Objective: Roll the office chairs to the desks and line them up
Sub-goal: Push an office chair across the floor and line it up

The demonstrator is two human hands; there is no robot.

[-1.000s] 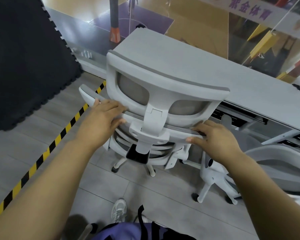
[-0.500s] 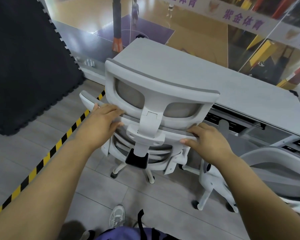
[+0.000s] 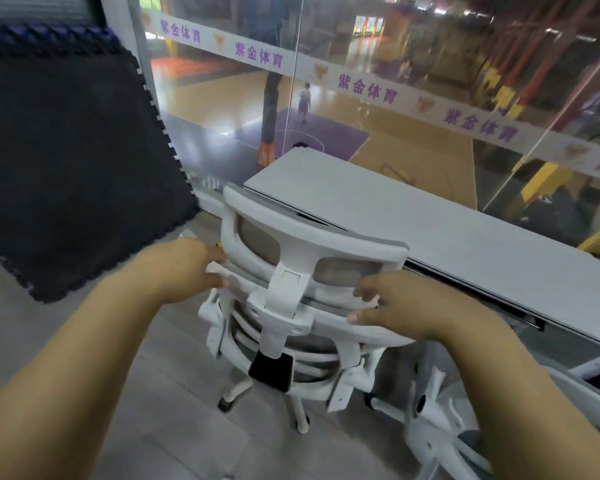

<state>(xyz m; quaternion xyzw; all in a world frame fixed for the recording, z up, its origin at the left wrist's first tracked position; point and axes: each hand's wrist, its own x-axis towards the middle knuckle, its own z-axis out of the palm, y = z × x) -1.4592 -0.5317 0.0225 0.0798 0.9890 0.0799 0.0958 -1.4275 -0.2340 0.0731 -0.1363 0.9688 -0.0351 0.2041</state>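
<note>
A white office chair (image 3: 291,282) with a grey mesh headrest stands in front of me, its back towards me, pushed up against the long grey desk (image 3: 413,216). My left hand (image 3: 184,265) grips the left end of the backrest's top rail. My right hand (image 3: 399,306) grips the right end of the same rail, thumb underneath. The chair's white star base and castors (image 3: 227,403) show below on the tiled floor.
A second white chair's base (image 3: 430,420) stands close at the lower right, partly under the desk. A black foam mat (image 3: 66,161) leans at the left. Behind the desk a glass wall (image 3: 361,91) overlooks a sports court.
My head has lifted, so the view now takes in the glass wall and court. The chair sits closer to the desk. Both hands stay on the backrest rail.
</note>
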